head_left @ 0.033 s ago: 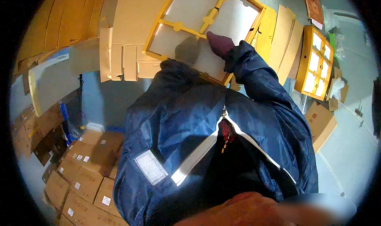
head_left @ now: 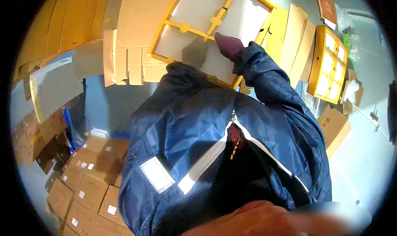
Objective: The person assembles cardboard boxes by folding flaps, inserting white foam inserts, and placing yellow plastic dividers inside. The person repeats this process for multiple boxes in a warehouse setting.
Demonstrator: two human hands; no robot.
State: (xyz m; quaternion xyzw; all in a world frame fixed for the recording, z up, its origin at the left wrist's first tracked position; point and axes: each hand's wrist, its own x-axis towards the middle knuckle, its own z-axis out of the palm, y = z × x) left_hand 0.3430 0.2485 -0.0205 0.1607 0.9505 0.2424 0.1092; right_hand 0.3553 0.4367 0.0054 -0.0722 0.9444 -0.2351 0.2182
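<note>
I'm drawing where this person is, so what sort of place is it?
It looks like a workshop or packing room, though I can't be sure which. Brown boxes sit packed together at lower left, cardboard lies flat up top, and there's a divided yellow frame.

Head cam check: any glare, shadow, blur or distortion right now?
Head view: bright glare on the yellow frame's upper-right panel; head view: shadow darkens parts of the blue jacket, while the right hand's outline is clear; head view: fisheye bends edges toward a black rim, and a blurred oval at lower right hides detail.
</note>
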